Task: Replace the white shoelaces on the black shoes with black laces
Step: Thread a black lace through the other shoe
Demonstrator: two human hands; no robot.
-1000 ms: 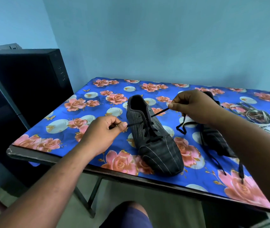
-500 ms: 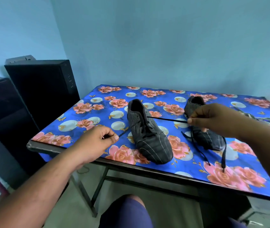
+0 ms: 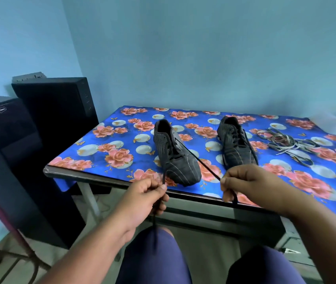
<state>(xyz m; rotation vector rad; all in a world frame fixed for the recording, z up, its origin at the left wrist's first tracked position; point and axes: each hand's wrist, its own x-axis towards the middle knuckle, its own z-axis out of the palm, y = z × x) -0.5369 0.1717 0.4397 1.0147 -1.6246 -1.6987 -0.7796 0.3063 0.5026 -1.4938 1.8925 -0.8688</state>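
Both hands have drawn back past the near edge of the floral-clothed table (image 3: 105, 138), pulling the black lace (image 3: 201, 161) taut from the left black shoe (image 3: 175, 154). Left hand (image 3: 145, 198) and right hand (image 3: 249, 182) each pinch one lace end between thumb and curled fingers. White laces (image 3: 286, 143) lie heaped beside the right shoe (image 3: 234, 144).

Two black shoes with thin pale stripes stand at centre frame, toes toward the camera: the left shoe (image 3: 174, 154) near the front edge, the right shoe (image 3: 235, 143) just beside it, further back. A black lace (image 3: 199, 160) runs taut from the left shoe's eyelets down to both lower-centre corners. The white laces (image 3: 286, 143) lie in a loose tangle at right.
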